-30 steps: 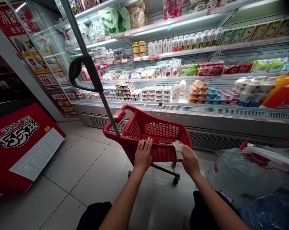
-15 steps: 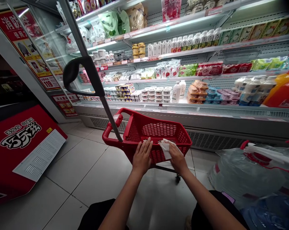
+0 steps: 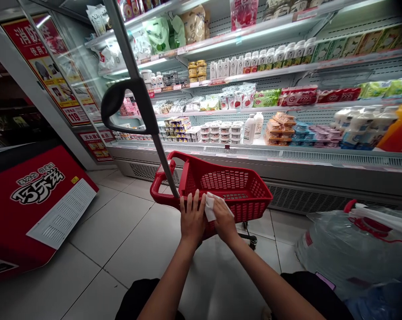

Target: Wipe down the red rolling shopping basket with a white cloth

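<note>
We have just brought the white wipe point(image 3: 210, 209) along the rim on the side away from the refrigerated display case point(image 3: 307, 178): a second ago it lay near the cart's front end, and now it sits just beside our left hand point(image 3: 191, 221), which has itself shifted closer to the grey pole point(image 3: 164, 162). We judge that the wiping stroke has run over much of that side, with only the short stretch by the pole and handle lying beyond it.

Our left hand is loose and flat, fingers extended and spread over the rim, apparently steadying it. Our right hand point(image 3: 225, 221) grasps the wipe, pressing it against the same rim, with one corner sticking out beneath the palm; whether it is paper or cloth, we cannot tell.

The red plastic shopping cart point(image 3: 217, 169) stands in front of the display case, its basket lengthwise to the case front and apart from it. The basket walls are perforated, and the handle loop closes one end, with the pole rising from the corner farther from the case. The plastic looks glossy and evenly red; we cannot make out any dirt or dampness on the rim.
</note>
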`<state>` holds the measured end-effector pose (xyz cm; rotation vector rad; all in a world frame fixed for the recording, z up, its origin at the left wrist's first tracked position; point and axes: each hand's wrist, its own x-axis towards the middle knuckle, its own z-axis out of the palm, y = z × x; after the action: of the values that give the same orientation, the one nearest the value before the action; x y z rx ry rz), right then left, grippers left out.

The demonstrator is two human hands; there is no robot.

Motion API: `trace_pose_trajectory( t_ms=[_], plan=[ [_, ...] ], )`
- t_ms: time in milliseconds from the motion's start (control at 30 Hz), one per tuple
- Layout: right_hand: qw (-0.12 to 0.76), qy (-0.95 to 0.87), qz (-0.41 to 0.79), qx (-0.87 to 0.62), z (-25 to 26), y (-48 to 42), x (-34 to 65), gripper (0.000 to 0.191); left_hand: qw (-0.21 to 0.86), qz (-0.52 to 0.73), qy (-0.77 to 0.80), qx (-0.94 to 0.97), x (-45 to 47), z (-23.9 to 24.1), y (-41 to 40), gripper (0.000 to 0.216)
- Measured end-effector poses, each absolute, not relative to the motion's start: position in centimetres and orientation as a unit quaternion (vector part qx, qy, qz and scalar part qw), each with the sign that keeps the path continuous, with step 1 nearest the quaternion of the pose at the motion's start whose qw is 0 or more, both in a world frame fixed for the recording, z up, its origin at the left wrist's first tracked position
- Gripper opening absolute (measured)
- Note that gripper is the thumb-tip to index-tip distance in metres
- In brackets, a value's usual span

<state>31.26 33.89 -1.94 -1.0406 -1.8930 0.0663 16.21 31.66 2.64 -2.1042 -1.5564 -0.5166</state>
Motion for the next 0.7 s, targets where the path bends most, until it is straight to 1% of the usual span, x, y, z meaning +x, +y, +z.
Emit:
trace_pose_trajectory(
  t_ms=[67,167,300,433,567,700],
  plan=[
    [0.47,-0.785,0.03,-0.402,-1.4,33.8,30.1,0.072,0.242,-0.193,-0.561,-0.768,15.8,2.6,31.6,0.069],
    [0.443,-0.808,0.023,-0.388,-1.4,33.9,32.3,0.073,0.243,-0.189,-0.538,-0.785,14.7,2.9,31.3,0.077],
    [0.427,-0.787,-0.004,-0.445,-2.9,34.1,38.4,0.078,0.251,-0.19,-0.515,-0.797,12.7,3.6,30.8,0.086],
    [0.422,-0.755,-0.04,-0.5,-4.7,34.9,42.0,0.084,0.287,-0.232,-0.548,-0.751,10.9,3.8,30.7,0.083],
    [0.434,-0.733,-0.04,-0.522,-5.4,35.9,41.7,0.081,0.278,-0.239,-0.552,-0.749,10.9,3.6,30.7,0.082],
    [0.441,-0.738,-0.026,-0.51,-4.1,35.8,38.1,0.083,0.25,-0.26,-0.557,-0.748,12.3,3.7,30.6,0.083]
  ],
)
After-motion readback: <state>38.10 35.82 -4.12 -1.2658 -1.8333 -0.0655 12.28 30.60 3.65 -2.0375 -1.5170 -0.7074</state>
